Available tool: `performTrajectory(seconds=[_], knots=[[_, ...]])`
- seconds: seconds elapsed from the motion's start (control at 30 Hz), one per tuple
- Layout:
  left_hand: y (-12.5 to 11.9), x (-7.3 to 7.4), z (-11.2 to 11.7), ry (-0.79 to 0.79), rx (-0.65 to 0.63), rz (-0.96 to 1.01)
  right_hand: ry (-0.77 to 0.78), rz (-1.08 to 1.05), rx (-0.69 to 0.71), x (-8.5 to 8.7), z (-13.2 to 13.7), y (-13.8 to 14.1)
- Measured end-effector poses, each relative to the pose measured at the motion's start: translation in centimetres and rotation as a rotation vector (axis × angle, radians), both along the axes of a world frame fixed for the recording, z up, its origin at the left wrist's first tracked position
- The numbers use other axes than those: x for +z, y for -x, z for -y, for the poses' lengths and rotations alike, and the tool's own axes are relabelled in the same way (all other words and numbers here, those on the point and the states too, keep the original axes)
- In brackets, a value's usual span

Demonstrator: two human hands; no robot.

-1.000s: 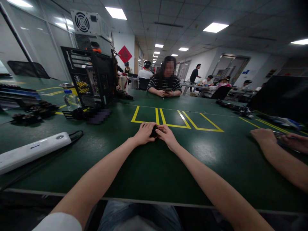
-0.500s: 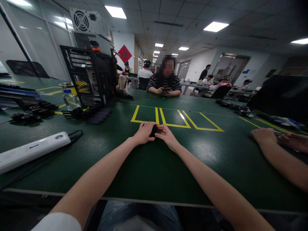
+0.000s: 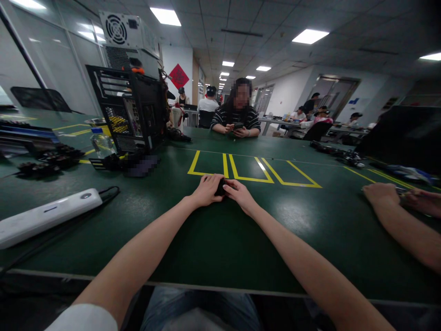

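Both my arms reach out over the dark green table (image 3: 213,239). My left hand (image 3: 206,190) and my right hand (image 3: 240,195) meet near the table's middle, fingers curled around a small black object (image 3: 220,187) held between them. Most of that object is hidden by my fingers. The hands rest on the table just in front of yellow taped rectangles (image 3: 241,168).
An open black computer case (image 3: 129,115) with a power supply on top stands at the back left, with a water bottle (image 3: 100,142) and black parts beside it. A white power strip (image 3: 44,216) lies at the left. A co-worker's hands (image 3: 389,195) rest at the right. A seated person (image 3: 237,117) faces me.
My hands stay together on the small black object, with only slight finger shifts. The person across has raised a phone a little; someone in the background walked right.
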State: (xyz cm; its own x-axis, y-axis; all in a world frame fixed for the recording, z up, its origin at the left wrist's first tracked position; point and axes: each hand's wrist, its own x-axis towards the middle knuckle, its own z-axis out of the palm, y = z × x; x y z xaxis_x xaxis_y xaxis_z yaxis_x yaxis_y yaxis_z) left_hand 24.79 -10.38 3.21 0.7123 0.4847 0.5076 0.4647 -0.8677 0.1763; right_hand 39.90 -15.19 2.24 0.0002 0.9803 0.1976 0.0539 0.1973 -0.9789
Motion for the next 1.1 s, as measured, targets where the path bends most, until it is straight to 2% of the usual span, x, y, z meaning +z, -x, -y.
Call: performTrajectory(seconds=[0.23,0.43,0.7,0.97,1.1], knots=[[0.06,0.06,0.01,0.010,0.002,0.001,-0.110,-0.042,0.057,0.34,0.76,0.21],[0.04,0.20,0.15,0.039,-0.004,0.004,-0.045,0.001,-0.032,0.18,0.62,0.31],[0.03,0.08,0.05,0.029,-0.004,0.002,0.020,-0.016,-0.031,0.12,0.14,0.14],[-0.05,0.12,0.08,0.050,0.016,-0.003,-0.117,-0.066,0.052,0.15,0.54,0.23],[0.04,0.23,0.17,0.049,0.008,0.002,-0.073,-0.035,0.001,0.17,0.65,0.35]])
